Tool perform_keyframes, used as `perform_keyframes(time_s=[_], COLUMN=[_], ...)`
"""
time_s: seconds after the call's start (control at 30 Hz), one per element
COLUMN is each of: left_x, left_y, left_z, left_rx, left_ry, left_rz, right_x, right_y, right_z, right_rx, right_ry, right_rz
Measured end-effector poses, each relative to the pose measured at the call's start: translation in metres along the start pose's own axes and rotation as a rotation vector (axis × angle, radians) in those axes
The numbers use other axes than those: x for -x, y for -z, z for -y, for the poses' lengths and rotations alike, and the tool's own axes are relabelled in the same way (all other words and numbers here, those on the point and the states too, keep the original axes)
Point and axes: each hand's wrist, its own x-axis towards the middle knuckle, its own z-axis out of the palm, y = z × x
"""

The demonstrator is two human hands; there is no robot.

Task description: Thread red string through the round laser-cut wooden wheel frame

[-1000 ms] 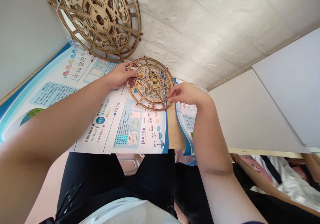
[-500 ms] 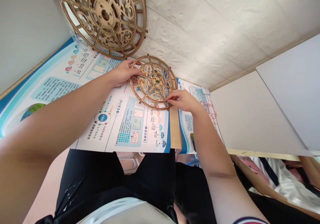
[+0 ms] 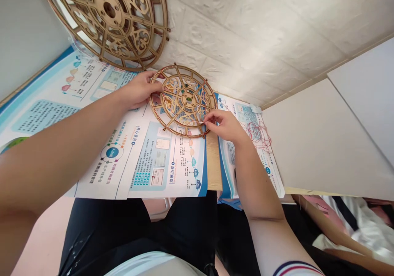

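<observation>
A round openwork wooden wheel [image 3: 188, 99] with scrollwork and spokes is held tilted above the printed sheets. My left hand [image 3: 142, 89] grips its left rim, thumb on the near face and the other fingers partly hidden behind. Thin pale wires [image 3: 197, 122] run over the wheel's spokes. At the wheel's lower right, my right hand [image 3: 226, 125] is closed in a pinch, with one such wire leading to its fingertips. A larger wheel [image 3: 109, 11] of the same kind leans against the wall at the upper left.
Blue and white printed sheets [image 3: 117, 161] cover the table, with a strip of bare wood [image 3: 214, 165] between them. Loose red and white wires [image 3: 258, 134] lie tangled at the right. Beyond stands a white panel [image 3: 314, 140]. Another person's arm [image 3: 332, 231] shows at the lower right.
The view has shifted, so the large wheel sits further left. The small wheel has turned slightly to face me more, and a wire now shows stretched to my right fingertips.
</observation>
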Motion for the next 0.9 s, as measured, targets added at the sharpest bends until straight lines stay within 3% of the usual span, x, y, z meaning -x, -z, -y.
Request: perform_keyframes(time_s=[0.27,0.5,0.73,0.9], left_x=[0.003,0.005,0.007,0.006], left_y=[-0.008,-0.012,-0.010,-0.009], left_z=[-0.007,-0.010,-0.011,-0.010], left_rx=[-0.047,-0.046,-0.049,-0.061], left_ry=[0.050,0.066,0.085,0.075], left_rz=[-0.073,-0.085,-0.093,-0.080], right_x=[0.001,0.004,0.006,0.004], right_y=[-0.004,-0.009,-0.005,-0.007], right_z=[0.001,0.010,0.010,0.007], right_rx=[-0.059,-0.103,0.039,0.111], right_ry=[0.109,-0.009,0.016,0.115], right_rz=[-0.051,-0.067,0.012,0.026])
